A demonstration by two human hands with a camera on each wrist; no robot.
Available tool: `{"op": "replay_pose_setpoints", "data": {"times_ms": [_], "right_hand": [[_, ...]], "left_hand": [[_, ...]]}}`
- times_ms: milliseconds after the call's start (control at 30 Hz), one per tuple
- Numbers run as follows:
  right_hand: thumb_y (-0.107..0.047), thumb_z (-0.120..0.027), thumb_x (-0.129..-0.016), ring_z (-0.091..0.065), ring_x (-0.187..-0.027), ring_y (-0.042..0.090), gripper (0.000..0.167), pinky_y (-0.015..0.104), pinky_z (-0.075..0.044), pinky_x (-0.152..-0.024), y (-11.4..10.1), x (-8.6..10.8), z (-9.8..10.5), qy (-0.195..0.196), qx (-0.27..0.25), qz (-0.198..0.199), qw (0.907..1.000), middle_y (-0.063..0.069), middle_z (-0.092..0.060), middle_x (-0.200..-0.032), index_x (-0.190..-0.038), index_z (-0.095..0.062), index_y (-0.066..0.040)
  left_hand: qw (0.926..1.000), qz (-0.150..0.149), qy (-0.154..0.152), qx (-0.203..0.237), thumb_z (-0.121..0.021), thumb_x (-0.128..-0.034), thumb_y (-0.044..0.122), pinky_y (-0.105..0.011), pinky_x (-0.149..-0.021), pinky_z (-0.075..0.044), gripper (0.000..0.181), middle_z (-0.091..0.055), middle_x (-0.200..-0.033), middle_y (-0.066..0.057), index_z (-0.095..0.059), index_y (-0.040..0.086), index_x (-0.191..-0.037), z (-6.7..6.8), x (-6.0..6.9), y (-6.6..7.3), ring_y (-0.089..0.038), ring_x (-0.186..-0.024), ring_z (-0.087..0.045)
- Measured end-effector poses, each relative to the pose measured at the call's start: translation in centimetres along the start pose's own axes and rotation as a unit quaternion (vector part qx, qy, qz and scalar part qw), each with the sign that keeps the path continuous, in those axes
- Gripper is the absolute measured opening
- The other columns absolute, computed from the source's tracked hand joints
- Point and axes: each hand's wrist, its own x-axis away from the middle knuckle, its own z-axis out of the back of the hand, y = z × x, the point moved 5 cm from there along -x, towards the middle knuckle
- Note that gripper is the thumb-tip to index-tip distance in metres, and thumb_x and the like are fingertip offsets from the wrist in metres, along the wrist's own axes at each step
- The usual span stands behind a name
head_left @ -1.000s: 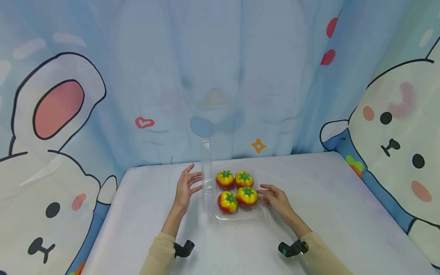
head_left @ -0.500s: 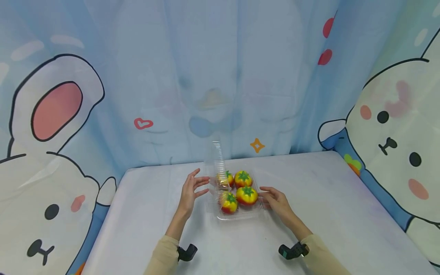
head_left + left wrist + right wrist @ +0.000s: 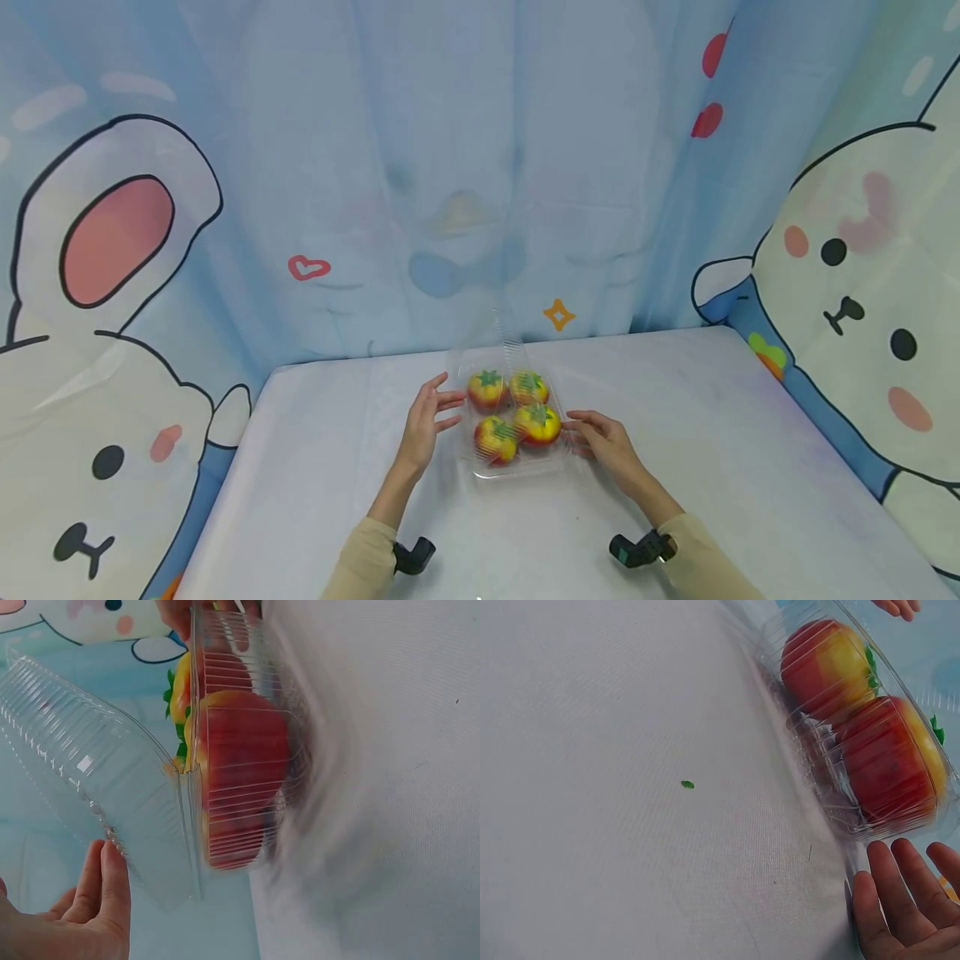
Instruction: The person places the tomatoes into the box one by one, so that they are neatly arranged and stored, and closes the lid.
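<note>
A clear plastic clamshell box [image 3: 517,472] holds several red-and-yellow tomato-like fruits [image 3: 537,426] with green leafy tops. Its hinged lid [image 3: 90,761] stands part-way up on the left, leaning over the fruits; its outline is faint in the head view. My left hand [image 3: 421,424] is at the left of the box, and its extended fingertips touch the outside of the lid in the left wrist view. On the box's right side, my right hand [image 3: 607,445] has its fingers extended by the wall; whether they touch it, I cannot tell.
The box stands on a white cloth-covered table [image 3: 300,500] near its back edge. Behind hangs a blue curtain [image 3: 465,167] with cartoon rabbits at both sides. A small green speck [image 3: 688,784] lies on the cloth. Each wrist wears a black camera [image 3: 642,550].
The lid has swung from upright at the left toward the right, now overlapping the fruits. My left hand has followed it rightward. My right hand has stayed almost in place.
</note>
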Motion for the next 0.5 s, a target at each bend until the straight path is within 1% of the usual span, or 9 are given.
{"op": "replay_pose_setpoints", "data": {"times_ms": [100,267,333,400,500], "right_hand": [[-0.02,-0.05,-0.104,-0.065,-0.102,0.026,0.037,0.028,-0.056,-0.08,0.1,0.0,0.1,0.002,-0.003,-0.003,1.0,0.022,-0.064,-0.125,-0.133,-0.055,0.004],[-0.02,-0.049,-0.105,-0.066,-0.101,0.024,0.037,0.026,-0.056,-0.079,0.2,0.0,0.4,0.004,-0.005,0.001,1.0,0.022,-0.064,-0.123,-0.132,-0.054,0.004],[-0.02,-0.049,-0.105,-0.067,-0.101,0.024,0.037,0.026,-0.056,-0.078,0.2,0.0,0.5,0.003,-0.009,0.003,0.9999,0.022,-0.064,-0.123,-0.132,-0.054,0.005],[-0.02,-0.049,-0.105,-0.068,-0.101,0.024,0.038,0.025,-0.056,-0.078,0.2,0.0,0.5,-0.001,-0.014,0.006,0.9999,0.023,-0.064,-0.123,-0.133,-0.053,0.006],[-0.019,-0.048,-0.105,-0.068,-0.101,0.024,0.038,0.025,-0.056,-0.077,0.2,0.0,0.7,-0.004,-0.018,0.005,0.9998,0.025,-0.063,-0.124,-0.133,-0.053,0.007]], "left_hand": [[1.0,0.003,-0.007,-0.003,-0.021,-0.1098,0.014,-0.054,-0.092,-0.05,0.044,-0.055,-0.123,-0.039,-0.032,-0.01,-0.146,-0.2,0.0,0.5,-0.052,-0.116,-0.052],[0.9996,-0.001,-0.022,-0.016,-0.022,-0.109,0.01,-0.058,-0.092,-0.048,0.043,-0.053,-0.122,-0.042,-0.033,-0.015,-0.142,-0.6,0.4,2.7,-0.055,-0.115,-0.051],[0.9993,-0.002,-0.026,-0.027,-0.023,-0.1091,0.011,-0.058,-0.093,-0.048,0.043,-0.054,-0.122,-0.041,-0.033,-0.015,-0.142,-0.8,0.6,3.5,-0.055,-0.115,-0.051],[0.999,0.0,-0.028,-0.034,-0.024,-0.109,0.011,-0.058,-0.093,-0.048,0.043,-0.055,-0.123,-0.039,-0.034,-0.015,-0.141,-1.0,0.7,3.9,-0.054,-0.115,-0.051],[0.9985,0.003,-0.033,-0.045,-0.025,-0.109,0.012,-0.057,-0.094,-0.048,0.042,-0.056,-0.123,-0.037,-0.035,-0.013,-0.142,-1.2,0.7,3.9,-0.053,-0.116,-0.052]]}}
